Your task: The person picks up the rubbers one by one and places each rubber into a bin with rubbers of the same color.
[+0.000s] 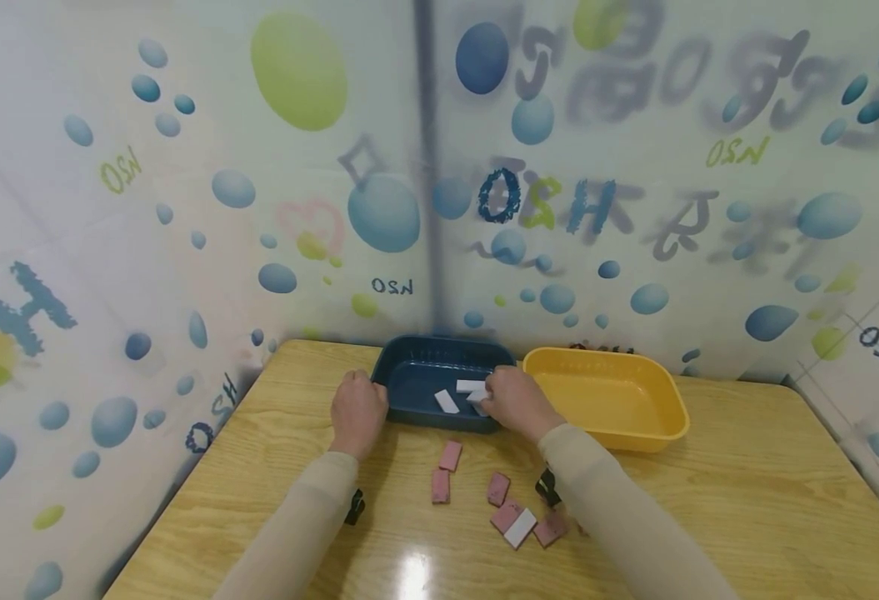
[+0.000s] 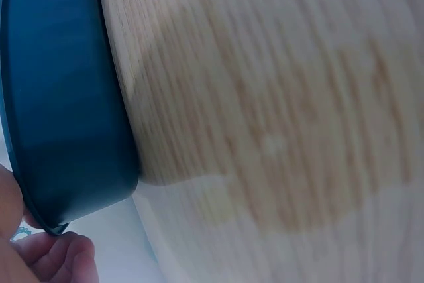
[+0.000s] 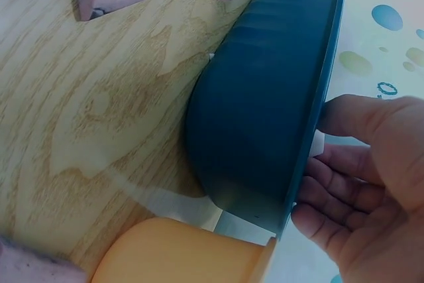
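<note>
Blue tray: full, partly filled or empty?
Partly filled: in the head view, white blocks lie inside the blue tray, with much of its bottom bare.

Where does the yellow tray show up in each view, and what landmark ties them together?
Head: right of centre, the yellow tray beside the blue tray.
Left wrist: not in it.
Right wrist: at the bottom edge, left of centre, partly cut off.
Shared landmark: the blue tray, in all three.

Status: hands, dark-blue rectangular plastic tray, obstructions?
Left hand grips blue tray, left end. Right hand at white rectangular blocks inside, hold unclear. Yellow rectangular plastic tray alongside; nothing visibly blocking hands.
</note>
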A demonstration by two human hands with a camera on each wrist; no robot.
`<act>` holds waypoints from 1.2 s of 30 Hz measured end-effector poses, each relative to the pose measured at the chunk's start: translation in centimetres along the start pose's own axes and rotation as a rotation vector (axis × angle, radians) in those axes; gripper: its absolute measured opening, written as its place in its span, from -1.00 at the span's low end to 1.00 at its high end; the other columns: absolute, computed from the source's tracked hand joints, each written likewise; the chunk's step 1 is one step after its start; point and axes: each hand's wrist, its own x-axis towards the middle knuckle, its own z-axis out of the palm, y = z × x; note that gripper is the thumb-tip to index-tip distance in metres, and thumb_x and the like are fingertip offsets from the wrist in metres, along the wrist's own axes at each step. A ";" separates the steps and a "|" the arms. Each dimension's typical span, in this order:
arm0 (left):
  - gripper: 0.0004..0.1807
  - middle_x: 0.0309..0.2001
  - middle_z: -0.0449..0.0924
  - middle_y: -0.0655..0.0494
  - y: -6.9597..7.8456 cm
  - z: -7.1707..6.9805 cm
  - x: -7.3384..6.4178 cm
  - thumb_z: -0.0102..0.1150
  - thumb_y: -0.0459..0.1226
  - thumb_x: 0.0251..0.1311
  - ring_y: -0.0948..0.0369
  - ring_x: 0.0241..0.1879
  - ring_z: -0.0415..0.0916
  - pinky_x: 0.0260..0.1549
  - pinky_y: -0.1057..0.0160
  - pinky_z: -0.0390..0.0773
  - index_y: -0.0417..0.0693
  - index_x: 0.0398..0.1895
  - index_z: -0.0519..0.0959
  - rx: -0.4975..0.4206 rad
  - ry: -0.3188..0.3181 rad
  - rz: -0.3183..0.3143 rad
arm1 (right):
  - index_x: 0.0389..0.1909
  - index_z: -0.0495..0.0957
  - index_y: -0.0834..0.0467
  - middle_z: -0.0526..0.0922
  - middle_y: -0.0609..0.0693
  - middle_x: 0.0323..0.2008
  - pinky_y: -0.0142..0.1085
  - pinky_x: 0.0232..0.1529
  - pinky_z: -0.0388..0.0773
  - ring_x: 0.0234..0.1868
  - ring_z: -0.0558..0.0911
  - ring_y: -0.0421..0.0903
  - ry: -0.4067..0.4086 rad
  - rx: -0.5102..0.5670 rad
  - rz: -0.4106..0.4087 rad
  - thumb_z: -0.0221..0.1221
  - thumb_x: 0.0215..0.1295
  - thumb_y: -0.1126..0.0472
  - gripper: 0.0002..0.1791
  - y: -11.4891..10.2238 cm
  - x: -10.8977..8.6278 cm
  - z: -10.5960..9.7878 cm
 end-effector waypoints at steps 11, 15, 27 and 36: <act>-0.84 -0.45 0.52 -0.20 0.0 0.1 -0.1 0.16 -0.42 0.23 -0.08 -0.51 0.56 -0.49 -0.02 0.64 -0.39 -0.46 0.53 0.000 -0.001 -0.011 | -0.24 0.73 0.28 0.64 0.08 -0.29 -0.13 -0.07 0.63 -0.29 0.55 -0.03 -0.017 0.001 -0.069 0.29 0.37 0.20 -0.81 -0.1 0.8 0.8; -0.84 -0.45 0.53 -0.20 0.0 0.1 -0.1 0.15 -0.42 0.23 -0.07 -0.51 0.57 -0.49 -0.02 0.64 -0.39 -0.46 0.54 -0.004 -0.008 -0.014 | -0.17 0.74 0.28 0.65 0.10 -0.25 -0.10 -0.01 0.63 -0.24 0.57 -0.02 -0.023 -0.001 -0.056 0.29 0.39 0.20 -0.79 -0.2 1.1 1.2; -0.85 -0.45 0.53 -0.20 -0.1 0.3 -0.1 0.16 -0.43 0.21 -0.08 -0.51 0.56 -0.49 -0.03 0.64 -0.38 -0.47 0.53 -0.014 0.013 0.000 | -0.21 0.75 0.29 0.67 0.12 -0.28 -0.10 -0.03 0.65 -0.23 0.63 0.02 0.055 -0.033 -0.115 0.28 0.39 0.22 -0.81 -0.4 1.4 2.0; -0.85 -0.41 0.55 -0.23 -0.2 0.3 0.0 0.17 -0.42 0.22 -0.11 -0.47 0.59 -0.46 -0.05 0.66 -0.40 -0.44 0.54 -0.009 0.015 -0.001 | -0.32 0.73 0.26 0.60 0.06 -0.39 -0.13 -0.13 0.64 -0.35 0.54 -0.04 0.055 -0.031 -0.064 0.29 0.40 0.19 -0.79 -1.1 2.0 2.8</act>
